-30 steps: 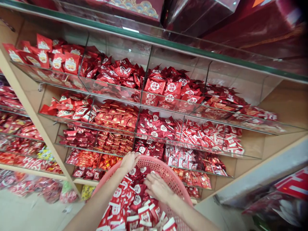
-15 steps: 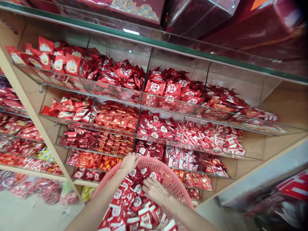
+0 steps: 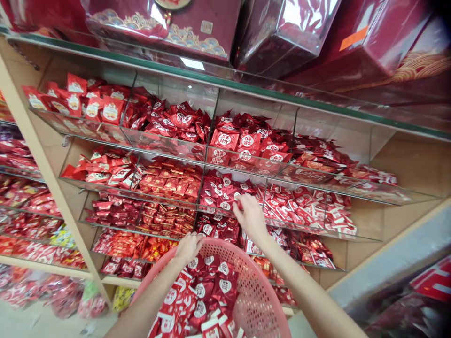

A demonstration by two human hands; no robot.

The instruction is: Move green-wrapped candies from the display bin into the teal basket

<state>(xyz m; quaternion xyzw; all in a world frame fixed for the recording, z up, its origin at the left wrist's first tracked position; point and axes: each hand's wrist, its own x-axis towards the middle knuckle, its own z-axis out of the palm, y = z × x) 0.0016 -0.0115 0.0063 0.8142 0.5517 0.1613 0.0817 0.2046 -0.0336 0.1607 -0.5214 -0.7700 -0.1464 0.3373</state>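
Our left hand (image 3: 189, 246) keeps its grip clamped on the pink basket (image 3: 262, 293) rim; glossy red packets (image 3: 211, 286) (white round labels) fill it. Our right hand (image 3: 251, 217) touches the shelf (image 3: 366, 232) stock, and we cannot tell its grip.

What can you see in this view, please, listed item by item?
gift boxes: several, dark red, top shelf
glass bins: many, clear, in tiers below
shelf packets: very many, red, filling the bins
wooden upright: one, tan, left
basket: one, pink, bottom centre
basket packets: many, dark red with white, inside the basket
left hand: one, gripping the basket's far rim
right hand: one, at dark red packets in a middle-tier bin
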